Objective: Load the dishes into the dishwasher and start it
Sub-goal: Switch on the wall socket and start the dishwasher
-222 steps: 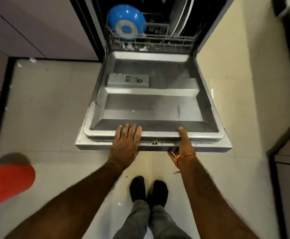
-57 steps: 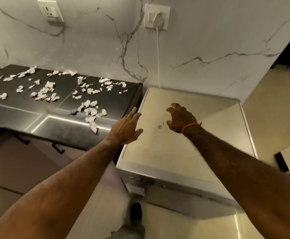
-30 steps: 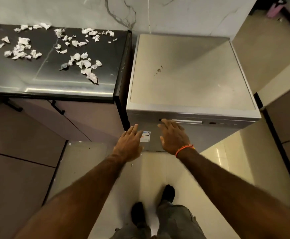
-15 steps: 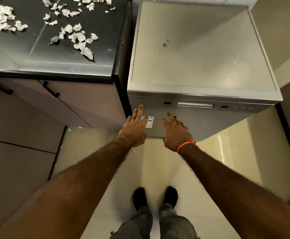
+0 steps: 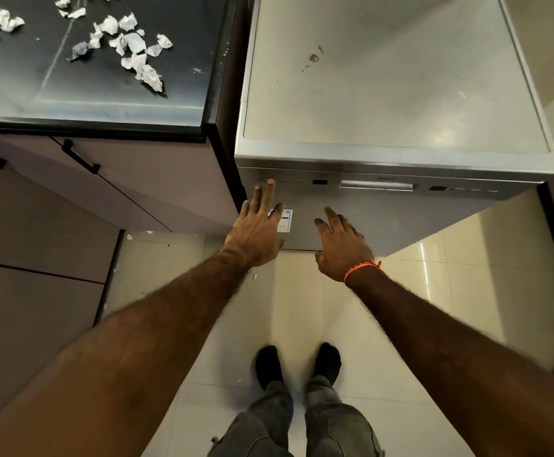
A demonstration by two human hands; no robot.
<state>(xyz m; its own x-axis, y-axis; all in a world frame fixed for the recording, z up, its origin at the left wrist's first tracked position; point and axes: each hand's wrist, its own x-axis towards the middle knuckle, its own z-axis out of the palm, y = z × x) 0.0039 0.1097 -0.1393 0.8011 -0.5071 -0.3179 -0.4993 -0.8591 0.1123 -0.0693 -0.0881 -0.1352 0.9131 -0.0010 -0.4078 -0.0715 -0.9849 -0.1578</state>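
Observation:
The silver dishwasher (image 5: 384, 110) stands with its door closed, so the dishes inside are hidden. Along the top of its front runs a control strip (image 5: 321, 182) with small buttons, two dark displays and a recessed handle (image 5: 377, 185). My left hand (image 5: 257, 225) is open with straight fingers, and its middle fingertip reaches the leftmost buttons of the strip. My right hand (image 5: 343, 247) hovers open in front of the door, lower than the left, holding nothing. A white and blue sticker (image 5: 285, 221) shows on the door between the hands.
A dark countertop (image 5: 87, 77) strewn with several torn paper scraps (image 5: 137, 51) adjoins the dishwasher on the left, above mauve cabinet fronts with black handles (image 5: 79, 158). My socked feet (image 5: 297, 362) stand on pale floor tiles.
The dishwasher door, open earlier, is closed. Over the last half second my left hand rose towards the left end of the control strip; my right hand stayed low before the door.

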